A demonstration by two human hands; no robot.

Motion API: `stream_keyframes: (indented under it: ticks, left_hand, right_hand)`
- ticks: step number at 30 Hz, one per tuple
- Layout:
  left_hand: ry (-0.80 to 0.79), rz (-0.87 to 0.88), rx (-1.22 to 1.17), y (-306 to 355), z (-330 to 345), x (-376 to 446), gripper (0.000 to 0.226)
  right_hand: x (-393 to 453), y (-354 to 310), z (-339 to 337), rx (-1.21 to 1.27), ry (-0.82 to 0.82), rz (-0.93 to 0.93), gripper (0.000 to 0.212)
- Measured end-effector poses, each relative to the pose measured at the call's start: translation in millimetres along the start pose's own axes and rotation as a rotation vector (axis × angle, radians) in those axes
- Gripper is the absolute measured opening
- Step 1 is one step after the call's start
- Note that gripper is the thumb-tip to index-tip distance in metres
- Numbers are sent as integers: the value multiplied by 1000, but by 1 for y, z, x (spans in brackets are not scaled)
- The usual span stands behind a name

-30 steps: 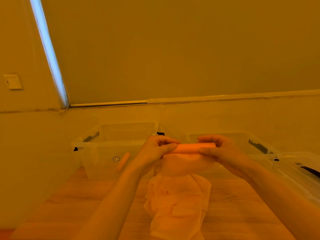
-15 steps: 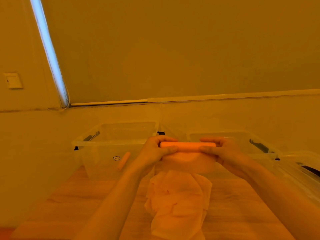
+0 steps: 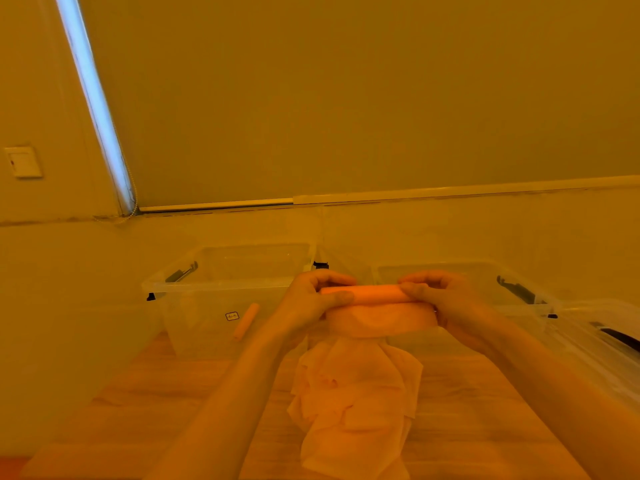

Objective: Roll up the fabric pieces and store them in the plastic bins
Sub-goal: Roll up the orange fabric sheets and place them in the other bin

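A thin orange fabric piece (image 3: 377,318) is held up above the table, its top edge wound into a tight roll (image 3: 374,294). My left hand (image 3: 311,299) grips the roll's left end, and my right hand (image 3: 446,299) grips its right end. The unrolled part hangs down and merges visually with a crumpled heap of fabric (image 3: 353,403) on the wooden table. Behind stand two clear plastic bins: the left bin (image 3: 194,285) holds one rolled orange piece (image 3: 246,320), the right bin (image 3: 512,275) is partly hidden by my right hand.
The wooden table (image 3: 138,410) ends near a pale wall at the left. Another clear plastic container (image 3: 602,327) with a dark latch sits at the right edge. A window blind and sill run behind the bins.
The roll has grown thicker and tighter as both hands turned it, and the hanging part of the fabric has become shorter. The hands stay at the same height.
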State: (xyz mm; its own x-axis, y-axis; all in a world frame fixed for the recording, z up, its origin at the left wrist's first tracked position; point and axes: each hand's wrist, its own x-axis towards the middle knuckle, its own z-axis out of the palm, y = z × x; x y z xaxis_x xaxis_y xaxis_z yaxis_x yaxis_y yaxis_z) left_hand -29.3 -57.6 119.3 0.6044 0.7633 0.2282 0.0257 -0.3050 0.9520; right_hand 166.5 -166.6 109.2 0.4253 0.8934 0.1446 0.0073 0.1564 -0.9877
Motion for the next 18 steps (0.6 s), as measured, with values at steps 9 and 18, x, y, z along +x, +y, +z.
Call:
stream_keyframes:
  ticks: [9,18]
  left_hand:
    - [21,-29,-27,1,-1,1,13]
    - [22,-31,-6,-1,-1,2,24]
  right_hand:
    - [0,2,-2,85,-47,-3,35]
    - [-6,-4,1,150,-53,17,21]
